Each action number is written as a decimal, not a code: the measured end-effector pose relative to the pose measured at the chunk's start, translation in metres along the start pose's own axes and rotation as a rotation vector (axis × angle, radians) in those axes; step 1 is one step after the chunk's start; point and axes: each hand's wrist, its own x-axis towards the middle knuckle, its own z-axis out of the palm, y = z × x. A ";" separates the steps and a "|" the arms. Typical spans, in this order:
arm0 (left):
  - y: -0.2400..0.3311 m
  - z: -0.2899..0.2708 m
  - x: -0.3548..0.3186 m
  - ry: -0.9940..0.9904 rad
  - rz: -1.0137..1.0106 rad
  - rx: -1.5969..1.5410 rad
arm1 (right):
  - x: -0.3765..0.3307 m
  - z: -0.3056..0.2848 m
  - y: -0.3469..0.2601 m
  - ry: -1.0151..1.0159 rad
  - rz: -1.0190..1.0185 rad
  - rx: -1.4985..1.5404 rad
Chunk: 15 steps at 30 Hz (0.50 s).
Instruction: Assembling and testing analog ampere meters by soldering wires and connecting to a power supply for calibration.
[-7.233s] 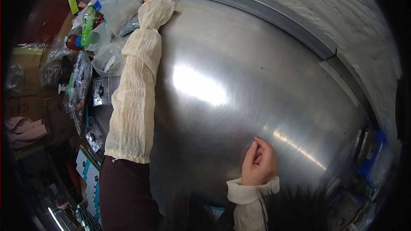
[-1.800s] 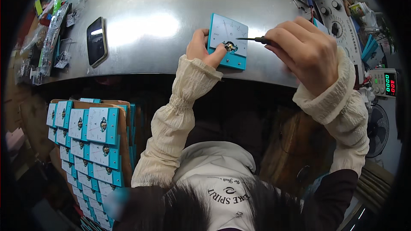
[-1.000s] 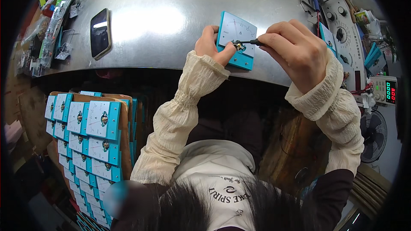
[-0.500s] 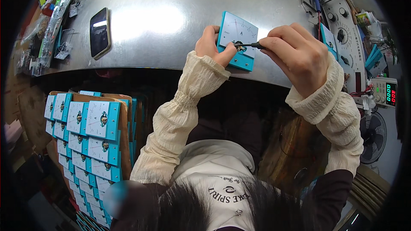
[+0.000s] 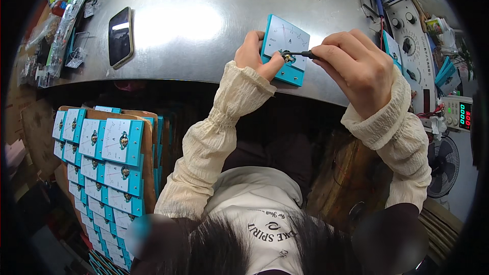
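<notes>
A teal panel meter (image 5: pixel 288 34) with a white dial face is held at the front edge of the metal table. My left hand (image 5: pixel 256 56) grips it by its left side, thumb on the face near the exposed movement (image 5: pixel 288 58). Pinched in my right hand (image 5: pixel 356 66) is a thin dark tool (image 5: pixel 300 54), like a small screwdriver or tweezers; its exact kind I cannot make out. The tool lies nearly level, its tip at the movement, close to my left thumb.
A phone (image 5: pixel 120 37) lies on the metal table (image 5: pixel 168 61). To the right stand a grey test box with knobs (image 5: pixel 407 43), another meter (image 5: pixel 391 48) and a power supply (image 5: pixel 457 112). Several rows of similar meters (image 5: pixel 122 141) sit at lower left. A fan (image 5: pixel 442 165) is at right.
The whole view has shifted very slightly. My hands, the meter and the tool keep nearly the same positions, with the tool tip still at the movement.
</notes>
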 end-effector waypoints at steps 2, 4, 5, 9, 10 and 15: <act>0.000 0.000 -0.001 0.004 0.005 0.011 | 0.000 0.001 0.000 -0.004 -0.013 -0.005; 0.001 -0.001 -0.001 -0.001 -0.007 0.024 | 0.000 0.001 0.000 -0.006 -0.024 -0.010; 0.001 0.000 -0.001 -0.001 -0.014 0.029 | 0.001 0.000 -0.001 -0.012 -0.017 -0.011; -0.001 0.001 0.000 -0.002 -0.021 -0.001 | 0.001 -0.002 -0.002 -0.002 0.010 -0.016; -0.001 0.001 0.000 -0.001 -0.024 0.008 | 0.001 -0.003 -0.002 0.003 -0.002 -0.014; -0.003 0.000 0.001 -0.006 -0.013 0.012 | 0.000 -0.002 -0.002 -0.002 0.000 0.002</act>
